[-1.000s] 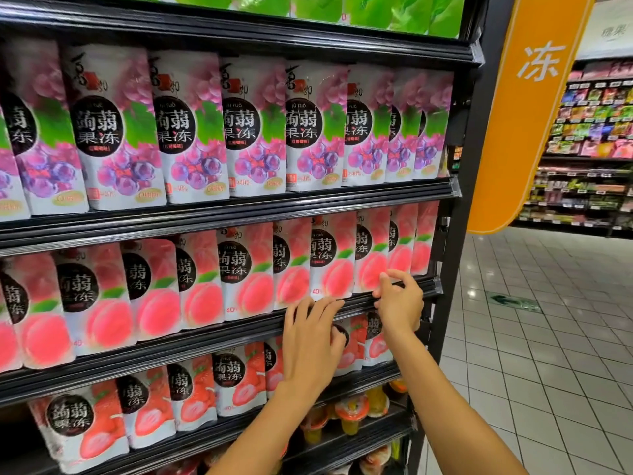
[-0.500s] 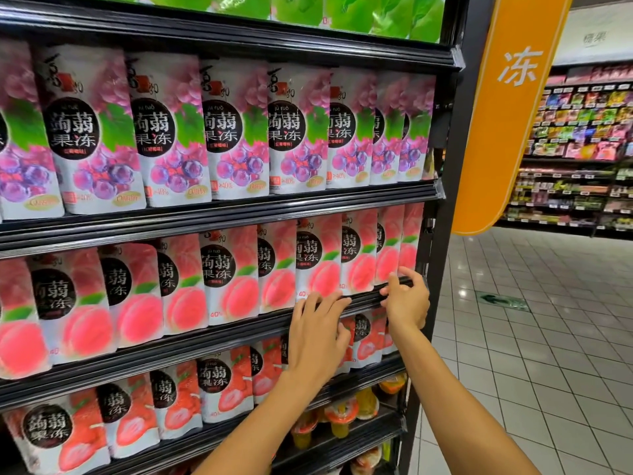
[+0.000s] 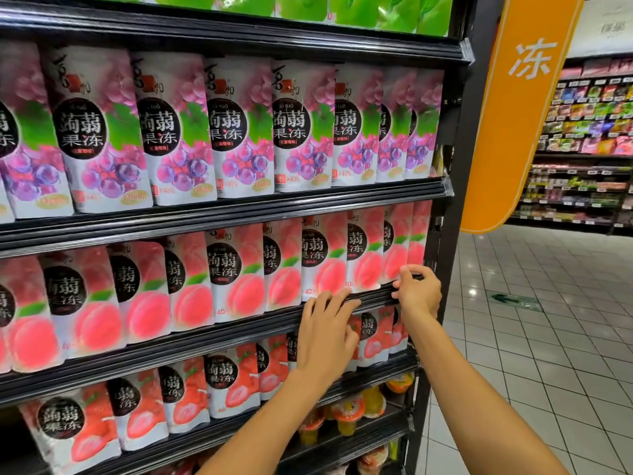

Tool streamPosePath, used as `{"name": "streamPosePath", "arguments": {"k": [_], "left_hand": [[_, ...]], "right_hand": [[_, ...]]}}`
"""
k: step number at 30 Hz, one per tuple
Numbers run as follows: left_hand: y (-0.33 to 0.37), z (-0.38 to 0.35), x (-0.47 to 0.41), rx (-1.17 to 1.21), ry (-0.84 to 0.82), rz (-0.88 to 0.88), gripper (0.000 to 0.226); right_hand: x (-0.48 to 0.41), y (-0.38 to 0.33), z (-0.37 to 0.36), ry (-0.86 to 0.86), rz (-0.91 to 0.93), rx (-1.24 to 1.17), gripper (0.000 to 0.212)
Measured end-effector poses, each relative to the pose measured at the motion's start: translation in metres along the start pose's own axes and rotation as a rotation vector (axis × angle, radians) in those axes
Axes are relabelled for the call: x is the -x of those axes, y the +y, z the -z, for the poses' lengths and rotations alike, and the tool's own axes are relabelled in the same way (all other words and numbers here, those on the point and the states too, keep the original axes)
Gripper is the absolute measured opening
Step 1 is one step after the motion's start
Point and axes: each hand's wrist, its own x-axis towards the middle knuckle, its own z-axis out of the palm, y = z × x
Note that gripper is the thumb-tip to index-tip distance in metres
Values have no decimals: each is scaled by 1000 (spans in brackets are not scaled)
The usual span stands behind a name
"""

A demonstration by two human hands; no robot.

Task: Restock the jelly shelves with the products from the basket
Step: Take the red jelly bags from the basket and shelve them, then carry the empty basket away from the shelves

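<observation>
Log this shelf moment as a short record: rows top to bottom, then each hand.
top row: green pouches
second row: grape jelly pouches
third row: peach jelly pouches
fourth row: strawberry jelly pouches
below: jelly cups
left hand: fingers laid flat on the shelf rail under the peach row
right hand: grips the same rail near its right end

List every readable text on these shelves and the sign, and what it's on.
"蒟蒻果冻": black circles on the purple grape jelly pouches, pink peach jelly pouches and red strawberry jelly pouches.
"≥40%": low on the grape pouches.
"冻": tall orange aisle sign.
Small red flavour strips, far white shelf tags: too blurred.
</observation>
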Motion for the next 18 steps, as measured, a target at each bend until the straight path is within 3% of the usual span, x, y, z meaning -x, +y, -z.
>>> {"name": "streamPosePath", "arguments": {"k": [11, 18], "left_hand": [[-27, 3, 59, 174, -71, -36, 42], [-55, 9, 140, 255, -57, 103, 44]], "right_hand": [[66, 50, 6, -48, 124, -155, 20], [146, 107, 18, -336, 74, -20, 6]]}}
